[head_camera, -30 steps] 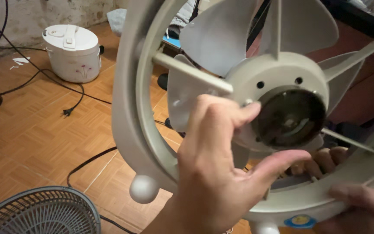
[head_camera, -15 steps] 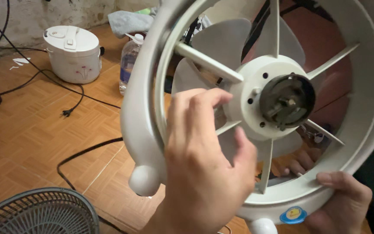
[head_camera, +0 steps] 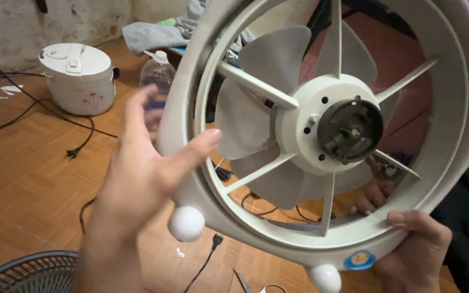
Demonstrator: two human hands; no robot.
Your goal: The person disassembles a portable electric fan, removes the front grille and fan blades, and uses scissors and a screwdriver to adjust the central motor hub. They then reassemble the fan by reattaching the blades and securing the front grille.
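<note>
Fingers [head_camera: 408,220] of the right hand [head_camera: 414,249] grip the lower rim of the fan frame [head_camera: 321,241], thumb on the front, holding it tilted up off the floor [head_camera: 23,184]. The left hand [head_camera: 142,173] hangs open and blurred just beside the frame's left rim, its fingers spread, thumb tip close to the ring; I cannot tell if it touches. Pale blades [head_camera: 270,59] sit behind the spokes, around the dark motor hub [head_camera: 349,130]. A rice cooker [head_camera: 78,78], a bottle [head_camera: 157,73] and a grille [head_camera: 25,274] rest on the floor.
</note>
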